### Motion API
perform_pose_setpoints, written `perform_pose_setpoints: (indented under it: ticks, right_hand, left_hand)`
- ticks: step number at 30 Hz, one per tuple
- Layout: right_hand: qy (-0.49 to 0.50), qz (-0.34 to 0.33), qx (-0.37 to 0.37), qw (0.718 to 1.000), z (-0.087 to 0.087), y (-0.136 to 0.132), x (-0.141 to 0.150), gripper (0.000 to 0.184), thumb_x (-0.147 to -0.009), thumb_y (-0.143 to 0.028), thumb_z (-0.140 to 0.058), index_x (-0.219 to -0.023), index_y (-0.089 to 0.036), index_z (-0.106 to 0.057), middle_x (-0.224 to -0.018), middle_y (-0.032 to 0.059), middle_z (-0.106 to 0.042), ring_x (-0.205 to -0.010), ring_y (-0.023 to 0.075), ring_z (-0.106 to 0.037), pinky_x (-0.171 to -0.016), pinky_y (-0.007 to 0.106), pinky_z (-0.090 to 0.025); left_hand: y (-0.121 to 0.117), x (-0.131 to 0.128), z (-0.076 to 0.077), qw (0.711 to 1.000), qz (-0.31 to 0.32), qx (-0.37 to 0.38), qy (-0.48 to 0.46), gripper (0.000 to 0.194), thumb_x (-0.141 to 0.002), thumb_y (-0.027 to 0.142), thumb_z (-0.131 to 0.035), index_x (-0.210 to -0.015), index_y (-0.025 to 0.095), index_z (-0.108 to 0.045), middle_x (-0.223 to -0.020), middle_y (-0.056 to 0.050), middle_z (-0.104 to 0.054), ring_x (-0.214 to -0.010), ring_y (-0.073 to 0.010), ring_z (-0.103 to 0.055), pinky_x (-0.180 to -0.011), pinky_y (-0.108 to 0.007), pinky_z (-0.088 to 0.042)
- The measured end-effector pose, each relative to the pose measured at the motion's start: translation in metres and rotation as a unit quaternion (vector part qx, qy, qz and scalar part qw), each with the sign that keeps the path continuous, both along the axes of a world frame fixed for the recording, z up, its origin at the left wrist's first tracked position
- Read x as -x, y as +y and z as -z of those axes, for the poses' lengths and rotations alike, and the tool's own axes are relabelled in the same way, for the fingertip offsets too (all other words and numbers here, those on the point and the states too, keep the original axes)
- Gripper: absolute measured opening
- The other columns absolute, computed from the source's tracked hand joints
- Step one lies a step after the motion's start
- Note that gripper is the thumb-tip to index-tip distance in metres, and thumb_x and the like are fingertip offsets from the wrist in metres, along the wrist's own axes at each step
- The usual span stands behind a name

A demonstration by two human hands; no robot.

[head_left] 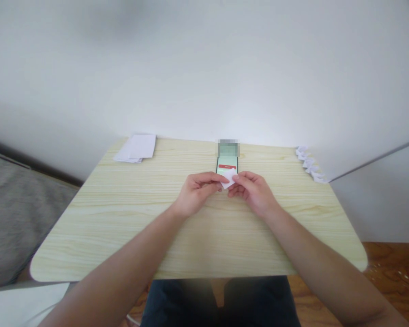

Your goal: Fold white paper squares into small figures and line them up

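Note:
Between my two hands is a small folded piece of white paper, held above the middle of the table. My left hand pinches its left side between thumb and fingers. On the other side, my right hand grips the paper's right edge, the thumb on top and the fingers curled beneath. Just behind the paper lies a phone with a lit green screen and a red bar; its lower end is partly covered by the paper and my fingers.
A stack of white paper sheets lies at the table's back left. Several folded white paper pieces stand in a row along the back right edge. The wood-grain table meets a white wall. Grey fabric is at the left.

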State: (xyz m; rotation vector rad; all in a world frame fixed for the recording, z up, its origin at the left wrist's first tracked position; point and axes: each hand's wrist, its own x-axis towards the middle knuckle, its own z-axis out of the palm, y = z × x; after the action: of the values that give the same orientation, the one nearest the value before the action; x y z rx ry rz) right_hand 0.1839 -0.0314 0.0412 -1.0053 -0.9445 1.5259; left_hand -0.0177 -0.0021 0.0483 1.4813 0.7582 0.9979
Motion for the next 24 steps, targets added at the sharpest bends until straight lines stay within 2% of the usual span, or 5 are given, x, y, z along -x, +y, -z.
perform_pose_setpoints:
  ticks: [2,5,10,18,24]
  right_hand:
    - [-0.046,0.023,-0.042,0.998,-0.002,-0.002,0.001,0.023,-0.083,-0.041,-0.08,-0.082,-0.019,-0.073,-0.077,0.0032,-0.076,-0.065,0.016,-0.071,-0.067,0.031,-0.061]
    - [-0.137,0.037,-0.091,0.986,-0.005,-0.008,0.004,0.024,-0.085,-0.043,-0.078,-0.081,-0.02,-0.071,-0.074,0.0024,-0.075,-0.064,0.0158,-0.069,-0.065,0.03,-0.058]
    - [-0.243,0.017,-0.133,0.961,-0.002,-0.015,0.006,0.027,-0.088,-0.048,-0.074,-0.086,-0.022,-0.071,-0.074,0.0029,-0.073,-0.066,0.0171,-0.066,-0.061,0.03,-0.051]
    - [-0.211,0.038,-0.153,0.965,0.0,-0.011,0.002,0.024,-0.087,-0.045,-0.076,-0.095,-0.022,-0.073,-0.078,0.003,-0.073,-0.068,0.0179,-0.068,-0.065,0.031,-0.053]
    - [-0.204,0.036,-0.146,0.967,0.0,-0.012,0.003,0.026,-0.086,-0.046,-0.077,-0.092,-0.021,-0.073,-0.077,0.0028,-0.073,-0.068,0.0172,-0.069,-0.065,0.03,-0.054]
  left_hand:
    - [-0.001,0.0,-0.001,1.0,-0.009,-0.015,0.01,0.024,-0.086,0.027,-0.074,-0.108,0.022,-0.081,-0.105,-0.007,-0.077,-0.093,-0.0201,-0.066,-0.088,-0.032,-0.05]
    - [-0.001,0.0,-0.005,0.996,-0.049,-0.055,0.046,0.033,-0.088,0.032,-0.073,-0.12,0.023,-0.076,-0.097,-0.006,-0.075,-0.088,-0.0193,-0.064,-0.083,-0.032,-0.048]
    - [0.001,0.0,-0.006,0.99,-0.044,-0.087,0.102,0.02,-0.087,0.037,-0.074,-0.091,0.019,-0.079,-0.089,-0.007,-0.072,-0.083,-0.0196,-0.062,-0.075,-0.031,-0.045]
    - [0.004,0.001,0.005,0.998,-0.038,-0.013,0.048,0.023,-0.085,0.04,-0.076,-0.093,0.018,-0.076,-0.085,-0.006,-0.072,-0.076,-0.0181,-0.062,-0.07,-0.03,-0.048]
    - [0.004,0.001,0.006,0.999,-0.037,-0.003,0.039,0.023,-0.084,0.04,-0.077,-0.09,0.018,-0.076,-0.084,-0.006,-0.071,-0.076,-0.0182,-0.062,-0.07,-0.03,-0.049]
